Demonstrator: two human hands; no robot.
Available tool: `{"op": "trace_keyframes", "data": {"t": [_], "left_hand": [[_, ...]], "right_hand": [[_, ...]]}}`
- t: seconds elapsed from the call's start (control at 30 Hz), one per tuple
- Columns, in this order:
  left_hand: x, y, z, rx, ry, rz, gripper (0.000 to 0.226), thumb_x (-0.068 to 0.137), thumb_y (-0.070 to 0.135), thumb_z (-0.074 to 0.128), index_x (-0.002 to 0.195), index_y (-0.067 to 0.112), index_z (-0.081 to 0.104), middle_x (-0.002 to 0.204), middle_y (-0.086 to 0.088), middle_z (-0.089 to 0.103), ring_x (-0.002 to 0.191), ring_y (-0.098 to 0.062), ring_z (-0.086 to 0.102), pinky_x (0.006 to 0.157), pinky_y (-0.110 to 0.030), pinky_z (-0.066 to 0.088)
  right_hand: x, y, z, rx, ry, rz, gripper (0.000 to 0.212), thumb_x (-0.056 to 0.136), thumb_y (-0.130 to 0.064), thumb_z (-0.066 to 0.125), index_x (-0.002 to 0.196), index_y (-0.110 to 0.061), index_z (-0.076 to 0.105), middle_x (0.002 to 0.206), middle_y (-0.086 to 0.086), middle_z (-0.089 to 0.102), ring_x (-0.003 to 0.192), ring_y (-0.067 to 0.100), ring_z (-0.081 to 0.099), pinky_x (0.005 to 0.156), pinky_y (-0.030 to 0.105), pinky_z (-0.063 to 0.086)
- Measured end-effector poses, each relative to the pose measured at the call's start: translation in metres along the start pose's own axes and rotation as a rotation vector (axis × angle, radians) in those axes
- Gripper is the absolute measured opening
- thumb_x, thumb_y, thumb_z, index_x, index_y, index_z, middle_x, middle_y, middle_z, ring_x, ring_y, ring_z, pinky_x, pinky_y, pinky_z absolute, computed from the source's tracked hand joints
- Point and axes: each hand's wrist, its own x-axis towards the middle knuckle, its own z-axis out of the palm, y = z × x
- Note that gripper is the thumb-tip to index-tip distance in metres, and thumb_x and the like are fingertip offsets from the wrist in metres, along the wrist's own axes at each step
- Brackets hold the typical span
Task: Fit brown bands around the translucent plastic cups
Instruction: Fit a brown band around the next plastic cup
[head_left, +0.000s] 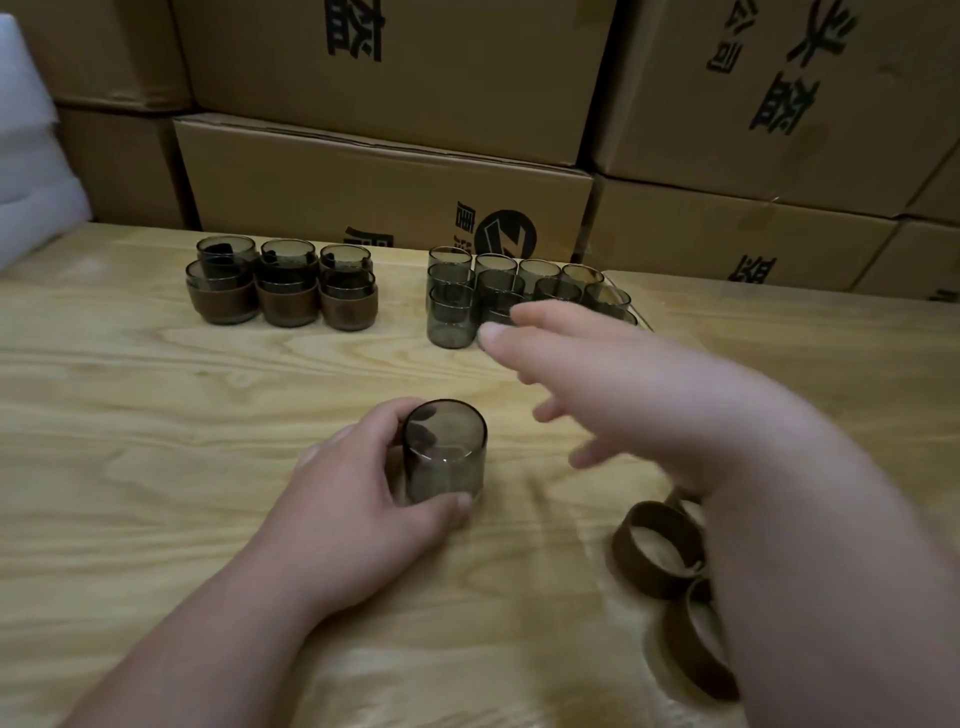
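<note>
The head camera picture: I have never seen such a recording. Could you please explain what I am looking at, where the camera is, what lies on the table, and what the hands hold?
There is no machine here. A person wears one camera on the head, looking forward and down at their own bare hands.

The left hand grips a translucent smoky cup standing on the wooden table. It has no band on it. The right hand is open, blurred, holding nothing, above the table.

Loose brown bands lie near right. At the far left stand stacked cups with brown bands. At the far middle stand plain cups with no bands. Cardboard boxes are piled behind the table.
</note>
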Motion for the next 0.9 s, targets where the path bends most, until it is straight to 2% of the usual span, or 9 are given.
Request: {"op": "trace_keyframes", "data": {"t": [0.1, 0.23, 0.37, 0.5, 0.63, 0.7, 0.8, 0.87, 0.9], "left_hand": [[0.000, -0.001, 0.000, 0.008, -0.012, -0.012, 0.082, 0.054, 0.069, 0.070, 0.131, 0.052, 0.048, 0.123, 0.023, 0.065, 0.124, -0.009, 0.058, 0.109, -0.041, 0.045], [-0.001, -0.001, -0.001, 0.019, -0.025, -0.019, 0.083, 0.054, 0.071, 0.070, 0.131, 0.053, 0.047, 0.123, 0.027, 0.063, 0.127, -0.009, 0.055, 0.112, -0.041, 0.043], [-0.001, 0.001, -0.001, 0.014, -0.016, -0.018, 0.085, 0.053, 0.071, 0.068, 0.133, 0.052, 0.047, 0.123, 0.026, 0.063, 0.127, -0.010, 0.054, 0.112, -0.041, 0.042], [-0.001, 0.000, 0.000, 0.015, -0.012, -0.014, 0.084, 0.053, 0.070, 0.068, 0.133, 0.052, 0.047, 0.122, 0.027, 0.063, 0.127, -0.011, 0.054, 0.112, -0.041, 0.042], [0.001, -0.001, -0.001, 0.025, -0.021, -0.031, 0.084, 0.054, 0.070, 0.070, 0.133, 0.056, 0.045, 0.124, 0.027, 0.062, 0.130, -0.015, 0.053, 0.111, -0.040, 0.043], [0.001, -0.002, -0.001, 0.031, -0.025, -0.035, 0.086, 0.054, 0.070, 0.069, 0.135, 0.056, 0.044, 0.127, 0.024, 0.062, 0.131, -0.016, 0.052, 0.111, -0.041, 0.043], [0.001, -0.002, -0.001, 0.044, -0.022, -0.032, 0.087, 0.053, 0.072, 0.068, 0.135, 0.055, 0.044, 0.127, 0.024, 0.061, 0.130, -0.015, 0.052, 0.111, -0.040, 0.043], [0.002, -0.002, -0.001, 0.054, -0.018, -0.033, 0.087, 0.053, 0.073, 0.067, 0.135, 0.056, 0.044, 0.126, 0.025, 0.061, 0.129, -0.014, 0.052, 0.111, -0.040, 0.043], [0.002, -0.002, -0.001, 0.057, -0.016, -0.033, 0.086, 0.053, 0.073, 0.066, 0.135, 0.056, 0.043, 0.126, 0.025, 0.061, 0.129, -0.014, 0.052, 0.110, -0.040, 0.043]], "right_hand": [[-0.009, 0.008, -0.020, -0.044, -0.081, 0.108, 0.074, 0.075, -0.093, 0.043, 0.140, -0.057, 0.045, 0.135, -0.014, 0.056, 0.112, 0.023, 0.063, 0.066, 0.043, 0.065], [-0.006, 0.019, -0.025, -0.118, -0.161, 0.223, 0.085, 0.074, -0.092, 0.041, 0.148, -0.049, 0.041, 0.137, -0.008, 0.052, 0.112, 0.022, 0.061, 0.065, 0.045, 0.065], [0.003, 0.029, -0.021, -0.174, -0.229, 0.268, 0.092, 0.071, -0.095, 0.041, 0.149, -0.048, 0.040, 0.142, -0.007, 0.050, 0.112, 0.021, 0.063, 0.068, 0.044, 0.065], [0.012, 0.033, -0.013, -0.202, -0.253, 0.172, 0.081, 0.075, -0.093, 0.039, 0.144, -0.049, 0.046, 0.137, -0.012, 0.052, 0.117, 0.019, 0.062, 0.080, 0.044, 0.063], [0.018, 0.032, -0.006, -0.191, -0.170, 0.006, 0.058, 0.077, -0.094, 0.038, 0.114, -0.055, 0.059, 0.135, -0.020, 0.059, 0.121, 0.011, 0.061, 0.105, 0.046, 0.050], [0.021, 0.031, -0.004, -0.149, -0.107, -0.013, 0.065, 0.080, -0.091, 0.039, 0.119, -0.046, 0.064, 0.129, -0.016, 0.063, 0.119, 0.013, 0.062, 0.105, 0.047, 0.050], [0.022, 0.029, -0.003, -0.106, 0.017, 0.001, 0.061, 0.089, -0.081, 0.041, 0.117, -0.035, 0.070, 0.104, -0.009, 0.070, 0.099, 0.011, 0.066, 0.083, 0.034, 0.056], [0.021, 0.027, -0.004, -0.114, 0.055, 0.016, 0.053, 0.093, -0.076, 0.042, 0.108, -0.034, 0.071, 0.099, -0.001, 0.072, 0.086, 0.009, 0.066, 0.060, 0.023, 0.049], [0.021, 0.028, -0.003, -0.119, 0.064, 0.019, 0.050, 0.094, -0.074, 0.043, 0.106, -0.034, 0.070, 0.100, 0.003, 0.073, 0.083, 0.008, 0.066, 0.056, 0.021, 0.046]]}}
